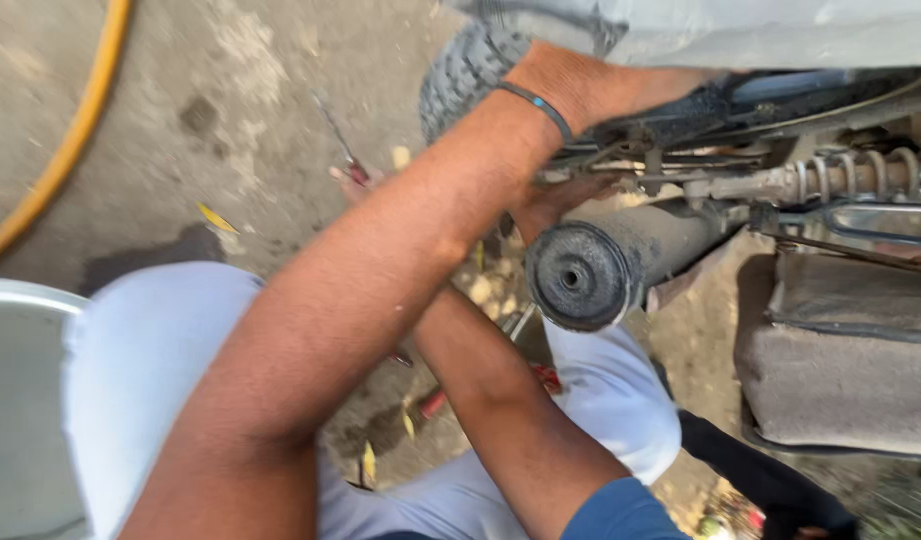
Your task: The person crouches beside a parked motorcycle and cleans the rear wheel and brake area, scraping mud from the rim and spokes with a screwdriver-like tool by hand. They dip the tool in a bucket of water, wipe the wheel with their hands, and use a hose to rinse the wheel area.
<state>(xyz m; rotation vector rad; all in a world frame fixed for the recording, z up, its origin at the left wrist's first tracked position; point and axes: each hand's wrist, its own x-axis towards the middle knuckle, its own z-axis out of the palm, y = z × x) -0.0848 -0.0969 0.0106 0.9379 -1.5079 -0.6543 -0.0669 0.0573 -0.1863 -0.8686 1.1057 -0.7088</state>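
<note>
Reaching under the bike, I have both arms crossed over each other. My left hand (581,85) is up by the knobby tyre (466,65), its fingers hidden behind the frame, so I cannot tell how far they are closed or whether they grip anything. My right hand (556,200) sits just behind the exhaust (611,265), its fingers curled toward the metal above the pipe; what it holds, if anything, is out of sight. The spring (861,175) of the shock lies just beyond, to the right.

My worry is that I am working blind: with both sets of fingers hidden, one could get pinched between frame and spring if something shifts. The exhaust brushes my right wrist; if hot, it burns. Red-handled tools (356,170) lie near my knees on the ground (231,120), easy to kneel on.
</note>
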